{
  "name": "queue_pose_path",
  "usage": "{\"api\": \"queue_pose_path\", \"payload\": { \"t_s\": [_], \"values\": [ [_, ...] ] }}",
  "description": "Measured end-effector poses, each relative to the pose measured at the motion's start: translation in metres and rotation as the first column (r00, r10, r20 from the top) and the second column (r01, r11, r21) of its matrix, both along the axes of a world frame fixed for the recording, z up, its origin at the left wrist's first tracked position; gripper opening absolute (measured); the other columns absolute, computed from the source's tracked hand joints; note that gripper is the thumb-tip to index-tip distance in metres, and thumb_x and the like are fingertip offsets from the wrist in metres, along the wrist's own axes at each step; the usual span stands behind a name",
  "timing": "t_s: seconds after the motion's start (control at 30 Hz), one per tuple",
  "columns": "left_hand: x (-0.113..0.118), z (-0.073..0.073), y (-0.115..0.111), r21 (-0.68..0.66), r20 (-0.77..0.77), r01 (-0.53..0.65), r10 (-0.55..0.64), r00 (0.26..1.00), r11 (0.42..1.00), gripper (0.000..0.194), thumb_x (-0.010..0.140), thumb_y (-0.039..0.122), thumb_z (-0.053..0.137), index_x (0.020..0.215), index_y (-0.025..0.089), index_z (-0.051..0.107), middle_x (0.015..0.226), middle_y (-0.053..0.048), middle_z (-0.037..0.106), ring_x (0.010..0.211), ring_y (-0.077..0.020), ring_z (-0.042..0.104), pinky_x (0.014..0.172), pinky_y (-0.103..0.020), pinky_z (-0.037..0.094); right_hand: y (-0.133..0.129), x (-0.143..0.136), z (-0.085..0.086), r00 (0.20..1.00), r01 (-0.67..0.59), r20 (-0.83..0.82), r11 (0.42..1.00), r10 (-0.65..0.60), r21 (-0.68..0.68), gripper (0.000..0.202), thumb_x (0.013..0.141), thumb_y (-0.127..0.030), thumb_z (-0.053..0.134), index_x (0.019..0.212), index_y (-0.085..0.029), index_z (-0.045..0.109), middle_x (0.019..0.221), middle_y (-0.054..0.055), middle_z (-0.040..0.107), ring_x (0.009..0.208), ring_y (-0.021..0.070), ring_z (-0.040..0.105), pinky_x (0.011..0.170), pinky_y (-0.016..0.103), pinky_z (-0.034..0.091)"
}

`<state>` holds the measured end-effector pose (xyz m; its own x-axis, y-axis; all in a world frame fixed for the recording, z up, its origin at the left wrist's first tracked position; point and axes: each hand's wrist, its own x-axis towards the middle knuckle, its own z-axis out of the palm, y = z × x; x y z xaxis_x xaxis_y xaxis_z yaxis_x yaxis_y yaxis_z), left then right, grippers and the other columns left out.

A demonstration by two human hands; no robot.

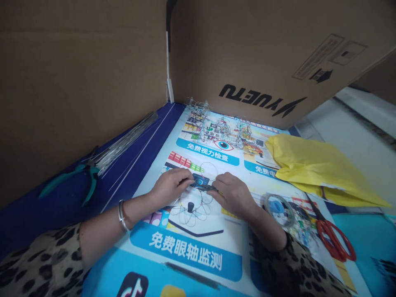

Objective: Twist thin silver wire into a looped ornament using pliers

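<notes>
Near the middle of the printed poster, my left hand pinches the left side of a looped wire piece with petal-like loops. My right hand is closed round a small dark metal tool, whose tip reaches toward my left fingertips. Thin wire loops rise between the hands and spread below them over the poster. The exact spot where tool and wire meet is too small to make out.
Teal-handled pliers and a bundle of thin wires lie at left. Finished-looking wire pieces sit at the back. At right are a wire coil, red scissors and a yellow bag. Cardboard walls stand behind.
</notes>
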<state>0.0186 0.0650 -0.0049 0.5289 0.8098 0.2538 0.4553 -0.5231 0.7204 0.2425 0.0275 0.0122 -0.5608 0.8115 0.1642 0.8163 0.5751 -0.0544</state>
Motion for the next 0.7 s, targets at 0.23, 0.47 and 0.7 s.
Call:
{"api": "queue_pose_path", "payload": {
  "t_s": [0.23, 0.47, 0.7],
  "values": [
    [0.0002, -0.001, 0.0001, -0.03, -0.021, -0.002, 0.002, 1.0, 1.0, 0.013, 0.084, 0.021, 0.051, 0.073, 0.018, 0.057, 0.069, 0.002, 0.058, 0.067, -0.0105, 0.052, 0.061, -0.02, 0.038, -0.0004, -0.0031, 0.002, 0.999, -0.019, 0.037, 0.999, 0.017, 0.032, 0.032, 0.089, -0.04, 0.042, 0.074, -0.017, 0.058, 0.074, 0.005, 0.055, 0.076, 0.0165, 0.045, 0.066, 0.028, 0.031],
    [0.0009, 0.0009, -0.0003, -0.046, -0.016, 0.004, -0.005, 1.0, 0.999, 0.013, 0.083, 0.019, 0.051, 0.071, 0.017, 0.057, 0.069, 0.002, 0.058, 0.067, -0.0106, 0.052, 0.061, -0.02, 0.038, -0.0014, -0.0042, 0.0024, 0.993, -0.057, 0.103, 0.995, 0.049, 0.077, 0.028, 0.089, -0.038, 0.044, 0.074, -0.018, 0.056, 0.073, 0.004, 0.054, 0.073, 0.0164, 0.043, 0.065, 0.029, 0.03],
    [0.0007, 0.0012, 0.0003, -0.032, -0.019, 0.016, -0.017, 1.0, 0.999, 0.013, 0.083, 0.019, 0.05, 0.072, 0.017, 0.057, 0.068, 0.002, 0.058, 0.066, -0.0106, 0.052, 0.061, -0.021, 0.038, -0.0028, -0.0041, -0.001, 0.992, -0.062, 0.116, 0.994, 0.051, 0.094, 0.027, 0.089, -0.038, 0.044, 0.074, -0.018, 0.055, 0.074, 0.004, 0.054, 0.074, 0.0168, 0.044, 0.064, 0.03, 0.03]
  ]
}}
